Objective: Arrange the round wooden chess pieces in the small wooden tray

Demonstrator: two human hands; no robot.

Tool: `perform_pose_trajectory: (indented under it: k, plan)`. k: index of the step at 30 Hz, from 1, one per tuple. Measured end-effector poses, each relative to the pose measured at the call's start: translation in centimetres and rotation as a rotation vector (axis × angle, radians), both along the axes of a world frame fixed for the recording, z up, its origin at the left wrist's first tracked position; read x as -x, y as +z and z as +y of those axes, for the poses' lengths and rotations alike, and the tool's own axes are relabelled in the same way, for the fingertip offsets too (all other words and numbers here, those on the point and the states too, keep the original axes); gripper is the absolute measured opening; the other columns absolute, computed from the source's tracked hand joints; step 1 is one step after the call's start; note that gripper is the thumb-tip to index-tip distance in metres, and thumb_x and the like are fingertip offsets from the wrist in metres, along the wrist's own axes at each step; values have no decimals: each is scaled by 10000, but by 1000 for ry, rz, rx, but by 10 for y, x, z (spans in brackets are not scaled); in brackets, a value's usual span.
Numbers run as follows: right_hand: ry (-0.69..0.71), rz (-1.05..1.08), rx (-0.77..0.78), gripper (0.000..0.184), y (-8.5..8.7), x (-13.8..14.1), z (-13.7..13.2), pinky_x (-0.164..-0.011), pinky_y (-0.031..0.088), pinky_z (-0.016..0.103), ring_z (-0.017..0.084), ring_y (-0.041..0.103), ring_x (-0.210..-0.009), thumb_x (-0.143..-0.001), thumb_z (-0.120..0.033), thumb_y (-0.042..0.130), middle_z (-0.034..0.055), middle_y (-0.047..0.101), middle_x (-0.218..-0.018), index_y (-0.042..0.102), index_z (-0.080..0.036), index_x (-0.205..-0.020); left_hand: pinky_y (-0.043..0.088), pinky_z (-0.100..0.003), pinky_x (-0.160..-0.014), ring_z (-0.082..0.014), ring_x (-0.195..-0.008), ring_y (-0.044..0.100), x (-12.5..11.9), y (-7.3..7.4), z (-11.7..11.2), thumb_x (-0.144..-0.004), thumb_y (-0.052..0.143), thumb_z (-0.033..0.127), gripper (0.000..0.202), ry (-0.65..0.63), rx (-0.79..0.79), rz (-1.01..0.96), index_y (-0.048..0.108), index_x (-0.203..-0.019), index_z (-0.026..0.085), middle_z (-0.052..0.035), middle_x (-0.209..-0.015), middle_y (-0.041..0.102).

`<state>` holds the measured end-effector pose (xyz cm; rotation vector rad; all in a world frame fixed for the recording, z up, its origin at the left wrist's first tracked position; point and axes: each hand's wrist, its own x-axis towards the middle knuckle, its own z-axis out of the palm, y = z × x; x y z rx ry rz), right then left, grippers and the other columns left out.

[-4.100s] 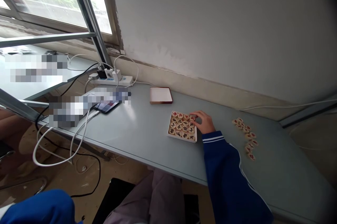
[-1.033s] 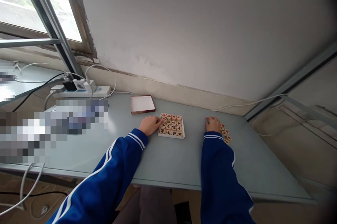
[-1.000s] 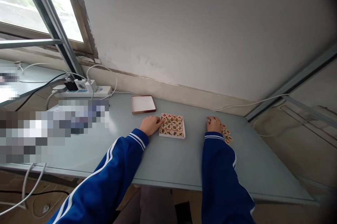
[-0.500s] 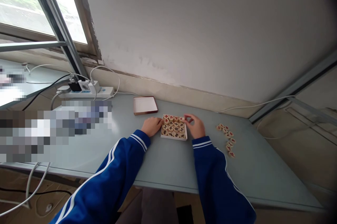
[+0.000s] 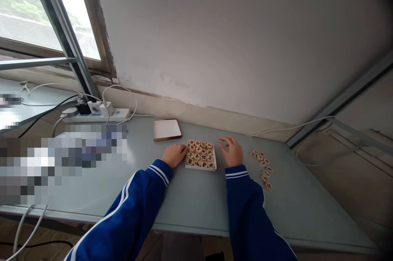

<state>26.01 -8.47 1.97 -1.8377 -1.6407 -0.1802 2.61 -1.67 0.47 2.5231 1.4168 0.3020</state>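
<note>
Resting left hand (image 5: pixel 175 155) against tray (image 5: pixel 201 167) | right hand (image 5: pixel 232 152) open, empty

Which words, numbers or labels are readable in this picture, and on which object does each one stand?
None can be quoted with certainty.
Round pieces in the tray: black and red characters, too small to read.
Loose pieces on the table: red marks, too small.
Power strip: label blurred.
Lid: plain, no text.

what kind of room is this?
Probably an office or classroom desk by a window: a plain grey table against a bare wall, a power strip with chargers, and a box of chess pieces.
</note>
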Motion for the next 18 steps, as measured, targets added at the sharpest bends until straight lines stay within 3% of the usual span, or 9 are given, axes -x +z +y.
perform_pose_trajectory:
  k: [3, 5, 8, 13, 18]
  plan:
    - [-411, -151, -46, 279, -15, -52, -11, -821, 318, 468, 297, 434, -1013, -715, -192, 482, 139, 511, -1074, 581, -182, -976, 403, -287, -629, -228, -790, 600, 0, 1, 0, -874, 178, 446, 499, -6, -3, -3, 621, -869, 218, -91, -862, 652]
    - [-443, -174, -9, 222, -29, -80, -18, -810, 327, 452, 299, 452, -994, -693, -147, 469, 159, 547, -993, 604, -177, -867, 404, -293, -636, -233, -794, 599, 0, 1, -1, -874, 179, 445, 497, -6, -6, -7, 622, -873, 221, -91, -862, 653]
    - [-354, -182, 41, 246, -41, -101, -24, -767, 366, 396, 264, 514, -875, -695, -83, 398, 132, 586, -823, 606, -205, -742, 404, -293, -639, -234, -796, 598, 0, 1, -1, -873, 176, 447, 504, -12, -7, -13, 624, -863, 215, -95, -866, 652]
    - [-214, -185, 96, 246, -42, -90, -23, -729, 395, 344, 228, 535, -784, -689, -74, 411, 106, 601, -798, 606, -195, -776, 399, -280, -623, -228, -798, 595, 0, 2, -1, -870, 188, 433, 490, -8, 2, -6, 620, -852, 202, -98, -858, 648]
    - [-149, -174, 110, 144, -29, -39, -12, -737, 383, 352, 219, 530, -819, -724, -233, 524, 52, 622, -795, 617, -208, -831, 394, -268, -621, -214, -798, 594, -1, 6, -3, -868, 206, 426, 471, -1, 23, -19, 619, -850, 200, -92, -866, 647]
